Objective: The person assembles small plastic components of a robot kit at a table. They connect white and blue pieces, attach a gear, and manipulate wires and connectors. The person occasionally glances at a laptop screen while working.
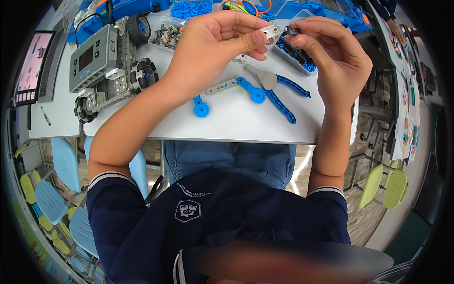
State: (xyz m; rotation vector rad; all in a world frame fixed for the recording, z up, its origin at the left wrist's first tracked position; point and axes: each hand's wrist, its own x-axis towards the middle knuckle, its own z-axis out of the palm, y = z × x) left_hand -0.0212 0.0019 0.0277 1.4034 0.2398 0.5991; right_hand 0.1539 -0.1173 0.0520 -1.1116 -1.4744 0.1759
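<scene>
Over the far part of the white table (175,120), my left hand (203,47) pinches a small white plastic connector (271,32) with holes, between thumb and fingers. Close to its right, the thumb and fingertips of my right hand (343,61) hold a small dark grey plastic piece (292,31), mostly covered by the fingers. The two pieces are near each other; I cannot tell whether they touch. Below my hands lies a linkage with a grey beam (221,86) and blue arms ending in a blue gear (202,110). Beside it rest pliers (267,80) with blue handles.
A grey wheeled robot (94,61) stands on the left, near a laptop (33,66). Beyond my hands are a bin of grey parts (165,37), a blue parts tray (191,8) and a clear box (309,70) of black and blue pieces. Chairs (65,161) stand behind me.
</scene>
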